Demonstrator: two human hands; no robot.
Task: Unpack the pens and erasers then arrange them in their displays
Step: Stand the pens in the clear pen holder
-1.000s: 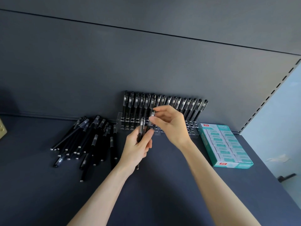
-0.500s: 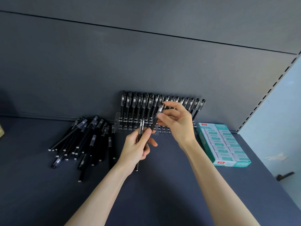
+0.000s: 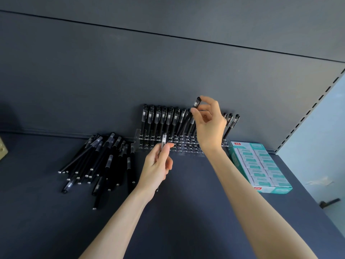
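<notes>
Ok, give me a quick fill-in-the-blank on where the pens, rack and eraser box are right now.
1. The right hand pinches a pen above the clear rack; the left hand holds a second ____.
2. The pile of loose pens lies on the shelf to the rack's ____.
3. The eraser box sits to the rack's ____.
Missing words: pen; left; right.

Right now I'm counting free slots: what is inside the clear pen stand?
Black capped pens sit in the back holes of the stand; the front holes look empty. The right hand, pinching one pen, covers the holes behind it.
</notes>
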